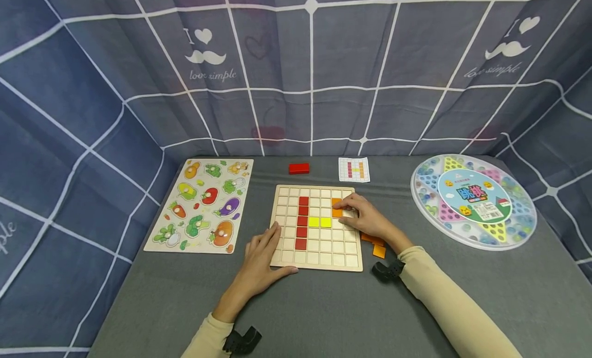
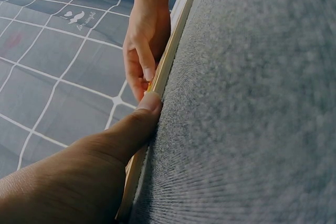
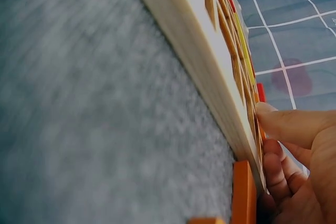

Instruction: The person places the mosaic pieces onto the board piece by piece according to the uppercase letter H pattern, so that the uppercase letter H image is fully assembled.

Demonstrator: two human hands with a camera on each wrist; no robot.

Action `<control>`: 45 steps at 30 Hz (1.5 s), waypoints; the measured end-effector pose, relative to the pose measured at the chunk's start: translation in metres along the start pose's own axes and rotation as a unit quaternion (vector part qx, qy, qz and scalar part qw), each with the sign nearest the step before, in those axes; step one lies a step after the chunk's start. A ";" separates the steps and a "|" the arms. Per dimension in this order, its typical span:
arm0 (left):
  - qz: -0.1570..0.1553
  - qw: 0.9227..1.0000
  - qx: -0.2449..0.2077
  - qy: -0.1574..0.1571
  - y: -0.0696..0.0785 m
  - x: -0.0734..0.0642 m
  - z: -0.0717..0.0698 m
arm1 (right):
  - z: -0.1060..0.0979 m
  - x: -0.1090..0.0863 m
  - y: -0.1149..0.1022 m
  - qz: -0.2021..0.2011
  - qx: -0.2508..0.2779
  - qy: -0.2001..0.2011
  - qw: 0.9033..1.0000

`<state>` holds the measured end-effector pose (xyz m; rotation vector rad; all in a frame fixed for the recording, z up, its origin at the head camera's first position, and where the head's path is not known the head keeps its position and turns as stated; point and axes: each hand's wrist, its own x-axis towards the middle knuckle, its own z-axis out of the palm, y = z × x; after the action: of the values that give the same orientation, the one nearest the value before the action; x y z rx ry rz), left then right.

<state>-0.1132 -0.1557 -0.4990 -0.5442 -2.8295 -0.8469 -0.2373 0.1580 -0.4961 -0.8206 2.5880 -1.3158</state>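
A wooden grid board (image 1: 319, 263) lies flat, holding a column of red tiles (image 1: 301, 221), two yellow tiles (image 1: 319, 222) and orange tiles (image 1: 335, 201) towards the right. My left hand (image 1: 264, 255) rests along the board's left side, fingers extended on its edge and thumb by the front edge; the left wrist view shows that thumb (image 2: 149, 103) against the rim. Over the board's right part, my right hand (image 1: 367, 217) pinches an orange tile (image 1: 337, 213) between thumb and fingers at a cell. The fingers partly cover the tile.
Loose orange tiles (image 1: 379, 251) lie right of the board, beneath the right wrist. Behind the board are a red block stack (image 1: 299, 168) and a pattern card (image 1: 354, 170). A vegetable picture board (image 1: 199, 206) lies left, a round game board (image 1: 474, 201) right. A grid-patterned curtain encloses the table.
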 end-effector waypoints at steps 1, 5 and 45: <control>-0.002 1.000 -0.001 -0.001 0.000 0.000 0.000 | -0.001 -0.001 0.000 -0.002 0.000 -0.001 1.000; -0.008 1.000 -0.002 -0.003 0.001 0.000 -0.001 | -0.002 -0.003 0.001 0.002 0.002 -0.008 1.000; -0.001 1.000 0.008 -0.006 -0.001 0.000 0.002 | -0.024 -0.075 0.017 -0.019 -0.093 0.032 0.995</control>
<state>-0.1139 -0.1556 -0.5007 -0.5452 -2.8463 -0.8232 -0.1891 0.2222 -0.5039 -0.8734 2.7918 -1.1420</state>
